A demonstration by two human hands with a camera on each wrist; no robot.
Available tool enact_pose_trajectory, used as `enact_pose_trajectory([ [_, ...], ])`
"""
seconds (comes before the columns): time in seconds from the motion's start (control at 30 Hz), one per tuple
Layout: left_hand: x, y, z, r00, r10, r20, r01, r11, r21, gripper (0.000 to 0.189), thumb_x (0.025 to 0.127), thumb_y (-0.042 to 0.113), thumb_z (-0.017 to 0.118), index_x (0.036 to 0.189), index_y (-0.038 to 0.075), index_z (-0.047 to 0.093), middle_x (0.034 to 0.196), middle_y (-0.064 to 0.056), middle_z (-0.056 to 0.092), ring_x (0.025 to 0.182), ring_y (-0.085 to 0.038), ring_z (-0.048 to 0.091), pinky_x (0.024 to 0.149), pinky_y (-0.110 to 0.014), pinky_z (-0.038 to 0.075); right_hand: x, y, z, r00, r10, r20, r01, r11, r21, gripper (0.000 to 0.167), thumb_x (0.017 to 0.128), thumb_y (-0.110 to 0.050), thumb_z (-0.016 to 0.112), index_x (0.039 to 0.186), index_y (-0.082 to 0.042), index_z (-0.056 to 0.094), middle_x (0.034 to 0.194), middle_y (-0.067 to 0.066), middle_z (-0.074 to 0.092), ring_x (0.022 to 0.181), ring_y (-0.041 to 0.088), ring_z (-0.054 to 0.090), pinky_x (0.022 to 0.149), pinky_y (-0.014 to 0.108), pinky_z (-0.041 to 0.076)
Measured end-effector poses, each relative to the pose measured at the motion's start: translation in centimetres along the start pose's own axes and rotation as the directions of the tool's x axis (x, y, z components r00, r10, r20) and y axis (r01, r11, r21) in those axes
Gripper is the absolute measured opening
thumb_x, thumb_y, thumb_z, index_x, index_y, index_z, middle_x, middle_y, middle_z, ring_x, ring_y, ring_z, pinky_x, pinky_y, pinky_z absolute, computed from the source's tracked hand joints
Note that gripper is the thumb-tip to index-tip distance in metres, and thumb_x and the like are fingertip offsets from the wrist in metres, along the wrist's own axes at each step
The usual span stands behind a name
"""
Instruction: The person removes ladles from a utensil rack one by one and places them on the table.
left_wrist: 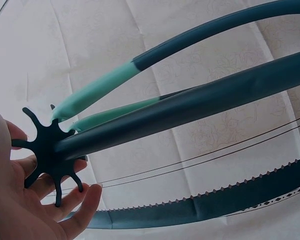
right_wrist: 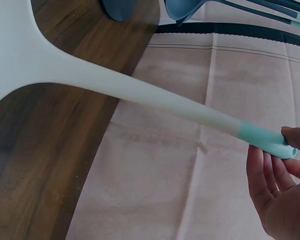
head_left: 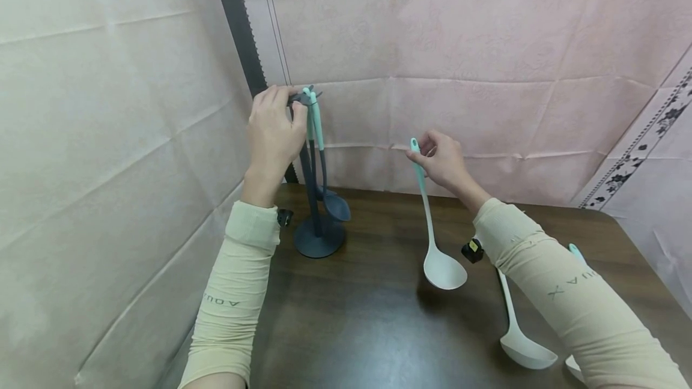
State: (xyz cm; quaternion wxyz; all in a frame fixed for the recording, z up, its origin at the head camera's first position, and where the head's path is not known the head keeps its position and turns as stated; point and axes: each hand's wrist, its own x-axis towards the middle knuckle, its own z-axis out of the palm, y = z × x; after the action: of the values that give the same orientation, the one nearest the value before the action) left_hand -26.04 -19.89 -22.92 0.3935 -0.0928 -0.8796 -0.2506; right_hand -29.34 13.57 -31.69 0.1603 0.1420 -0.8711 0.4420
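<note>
With its fingers around the hooked top, my left hand (head_left: 274, 134) holds a dark utensil stand (head_left: 319, 242) at the back left of the table. In the left wrist view, the stand's hooks (left_wrist: 49, 145) spread between the fingers. Two dark utensils with mint handles hang there; the front one is a dark ladle (head_left: 336, 206). My right hand (head_left: 444, 159) pinches the mint handle end of a white ladle (head_left: 444, 270), whose bowl hangs low over the table. In the right wrist view, thumb and fingers meet around the handle (right_wrist: 260, 139).
A second white ladle (head_left: 524, 347) lies on the brown wooden table (head_left: 367, 317) beside my right forearm. Another white utensil (head_left: 574, 368) is mostly hidden beneath that arm. Cloth-covered walls (head_left: 476, 65) stand behind and to the left.
</note>
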Motion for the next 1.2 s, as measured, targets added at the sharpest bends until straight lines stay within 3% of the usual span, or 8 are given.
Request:
enact_pose_trajectory([
  [0.37,0.0,-0.2,0.1,1.000,0.007,-0.016,-0.007,1.000,-0.019,0.048,0.103,0.030,0.043,0.136,0.007,0.069,0.141,-0.010,0.067,0.146,-0.030,0.048,0.118,-0.049,0.042,-0.6,2.0,-0.5,0.998,0.057,-0.009,-0.057,0.998,-0.021,0.023,0.097,-0.018,0.078,0.101,-0.001,0.064,0.094,0.015,0.066,0.077,0.032,0.069,0.060,0.038,0.064],
  [0.53,0.0,-0.1,0.1,1.000,0.007,-0.018,-0.007,1.000,-0.023,0.047,0.103,0.030,0.044,0.136,0.008,0.069,0.142,-0.010,0.066,0.145,-0.030,0.048,0.118,-0.049,0.042,-0.9,3.1,-0.8,0.995,0.096,0.000,-0.096,0.995,-0.034,0.025,0.098,-0.019,0.077,0.104,0.002,0.063,0.097,0.018,0.065,0.074,0.026,0.068,0.062,0.040,0.064],
  [0.7,0.0,-0.1,0.2,1.000,0.002,-0.014,-0.003,1.000,-0.024,0.047,0.103,0.030,0.044,0.136,0.007,0.069,0.141,-0.010,0.067,0.146,-0.030,0.048,0.118,-0.049,0.042,-1.3,4.4,-1.1,0.992,0.127,0.017,-0.126,0.990,-0.058,0.024,0.099,-0.017,0.076,0.104,0.002,0.062,0.097,0.019,0.066,0.074,0.026,0.069,0.059,0.034,0.063],
  [1.2,0.1,-0.2,0.3,1.000,-0.001,-0.017,0.001,1.000,-0.024,0.047,0.103,0.030,0.043,0.136,0.008,0.069,0.142,-0.010,0.066,0.146,-0.030,0.048,0.119,-0.048,0.041,-2.8,7.9,-1.2,0.985,0.168,0.040,-0.161,0.976,-0.144,0.023,0.098,-0.014,0.076,0.096,0.001,0.059,0.089,0.019,0.068,0.067,0.034,0.073,0.052,0.034,0.060],
])
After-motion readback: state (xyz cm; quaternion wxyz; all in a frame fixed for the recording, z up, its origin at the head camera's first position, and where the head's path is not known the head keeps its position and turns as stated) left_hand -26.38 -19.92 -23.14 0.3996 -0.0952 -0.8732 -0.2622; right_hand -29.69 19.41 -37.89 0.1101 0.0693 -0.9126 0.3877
